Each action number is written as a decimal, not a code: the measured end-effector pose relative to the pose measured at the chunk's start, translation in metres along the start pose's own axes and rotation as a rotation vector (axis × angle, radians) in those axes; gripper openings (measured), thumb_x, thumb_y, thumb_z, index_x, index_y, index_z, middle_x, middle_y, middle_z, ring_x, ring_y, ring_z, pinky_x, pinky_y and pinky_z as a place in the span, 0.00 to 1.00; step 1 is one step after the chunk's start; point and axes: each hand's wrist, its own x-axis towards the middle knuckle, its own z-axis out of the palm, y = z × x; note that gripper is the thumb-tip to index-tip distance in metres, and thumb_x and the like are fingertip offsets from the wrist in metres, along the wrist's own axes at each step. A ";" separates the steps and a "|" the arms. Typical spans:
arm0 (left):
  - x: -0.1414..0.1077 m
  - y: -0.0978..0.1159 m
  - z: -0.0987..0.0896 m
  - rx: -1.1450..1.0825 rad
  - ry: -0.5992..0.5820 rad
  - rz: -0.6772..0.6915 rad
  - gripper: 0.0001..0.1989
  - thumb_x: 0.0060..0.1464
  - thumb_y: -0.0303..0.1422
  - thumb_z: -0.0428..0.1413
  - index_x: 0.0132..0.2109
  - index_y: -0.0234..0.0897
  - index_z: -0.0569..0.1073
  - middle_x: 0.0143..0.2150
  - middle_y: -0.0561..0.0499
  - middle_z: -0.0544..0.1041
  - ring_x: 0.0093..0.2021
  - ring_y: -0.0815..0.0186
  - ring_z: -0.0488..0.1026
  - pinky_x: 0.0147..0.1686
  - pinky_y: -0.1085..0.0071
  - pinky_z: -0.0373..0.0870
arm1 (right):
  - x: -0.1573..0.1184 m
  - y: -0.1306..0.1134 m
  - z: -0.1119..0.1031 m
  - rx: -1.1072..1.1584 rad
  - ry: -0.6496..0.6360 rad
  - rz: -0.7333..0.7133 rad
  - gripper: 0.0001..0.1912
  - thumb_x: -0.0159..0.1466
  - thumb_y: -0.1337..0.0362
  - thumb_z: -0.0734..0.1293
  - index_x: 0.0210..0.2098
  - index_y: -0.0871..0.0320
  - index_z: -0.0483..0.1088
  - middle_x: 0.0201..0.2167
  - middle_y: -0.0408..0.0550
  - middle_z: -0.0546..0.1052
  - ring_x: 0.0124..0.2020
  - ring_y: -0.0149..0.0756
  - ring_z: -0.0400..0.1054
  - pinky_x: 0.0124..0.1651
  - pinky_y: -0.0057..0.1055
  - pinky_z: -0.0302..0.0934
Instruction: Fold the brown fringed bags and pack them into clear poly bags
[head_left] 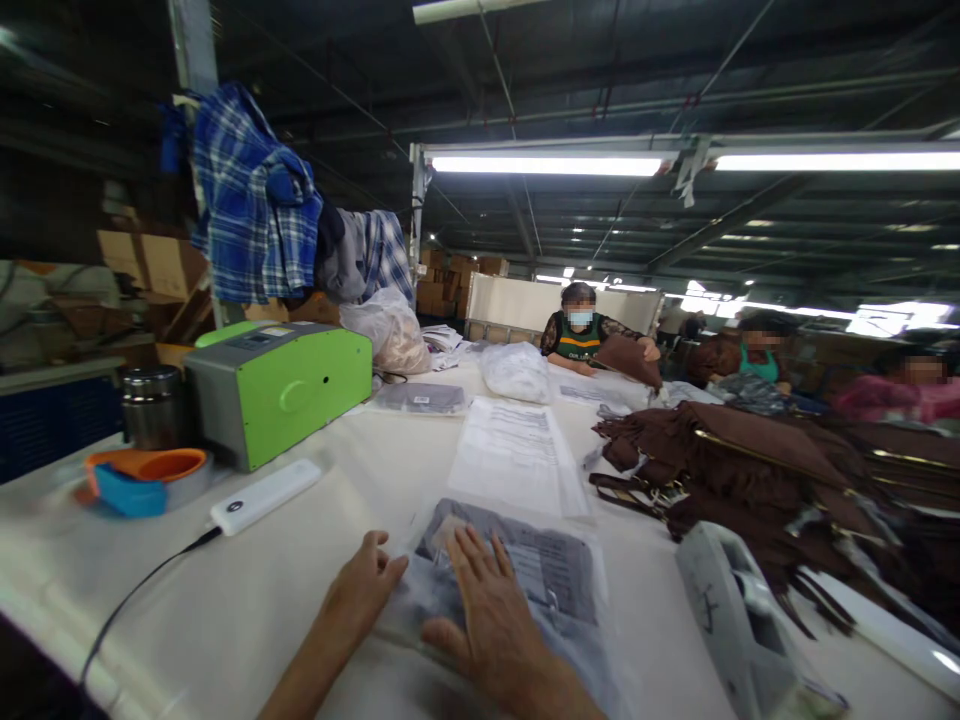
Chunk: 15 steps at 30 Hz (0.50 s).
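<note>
A flat, dark grey item sealed in a clear plastic bag point(555, 565) lies on the table in front of me; what kind of item it is I cannot make out. My right hand point(491, 610) rests flat on top of it, fingers stretched out. At the bag's left edge hovers my left hand point(364, 585), fingers loosely curled and thumb apart, with nothing seen in it. Just beyond the bag lie clear plastic bags with printed text point(510, 450).
To the left stand a green-and-grey machine point(300, 395), a steel flask point(154, 405), an orange-and-blue tape dispenser point(142, 475) and a white corded device point(266, 495). Brown bags point(750, 460) are heaped right, behind a grey tape dispenser point(739, 610). Across the table a masked co-worker point(581, 335) handles brown material.
</note>
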 end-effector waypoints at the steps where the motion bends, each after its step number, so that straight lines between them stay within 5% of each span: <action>1: 0.007 0.006 -0.002 0.001 -0.019 -0.020 0.23 0.46 0.45 0.53 0.46 0.33 0.67 0.34 0.44 0.77 0.38 0.52 0.75 0.41 0.58 0.68 | -0.009 -0.001 0.007 -0.020 0.006 -0.005 0.42 0.63 0.42 0.60 0.68 0.58 0.46 0.69 0.50 0.47 0.70 0.48 0.38 0.70 0.50 0.30; 5: 0.023 0.026 -0.001 -0.123 -0.175 -0.059 0.16 0.33 0.44 0.61 0.23 0.39 0.66 0.20 0.52 0.69 0.34 0.51 0.73 0.34 0.63 0.64 | -0.028 0.006 0.040 -0.119 0.045 0.037 0.43 0.59 0.45 0.64 0.66 0.62 0.52 0.68 0.55 0.50 0.68 0.54 0.44 0.69 0.54 0.37; 9: 0.016 0.044 -0.004 -0.435 -0.397 -0.054 0.18 0.35 0.48 0.59 0.23 0.38 0.68 0.21 0.54 0.70 0.29 0.60 0.71 0.29 0.69 0.64 | -0.023 0.024 0.051 -0.305 0.174 0.051 0.36 0.60 0.55 0.65 0.64 0.64 0.58 0.65 0.58 0.57 0.65 0.55 0.53 0.66 0.50 0.49; 12: 0.010 0.055 -0.010 -0.662 -0.486 -0.026 0.21 0.37 0.51 0.59 0.29 0.36 0.71 0.25 0.52 0.73 0.27 0.65 0.70 0.28 0.71 0.65 | -0.016 0.036 0.037 -0.375 0.167 0.001 0.27 0.61 0.70 0.60 0.59 0.62 0.65 0.59 0.57 0.67 0.59 0.48 0.64 0.59 0.39 0.61; 15: 0.012 0.055 -0.018 -0.815 -0.502 -0.012 0.27 0.42 0.58 0.57 0.32 0.35 0.71 0.22 0.54 0.70 0.20 0.70 0.65 0.20 0.74 0.59 | -0.004 0.033 -0.001 -0.298 0.091 0.060 0.30 0.56 0.76 0.58 0.58 0.61 0.67 0.54 0.56 0.74 0.53 0.45 0.70 0.52 0.33 0.65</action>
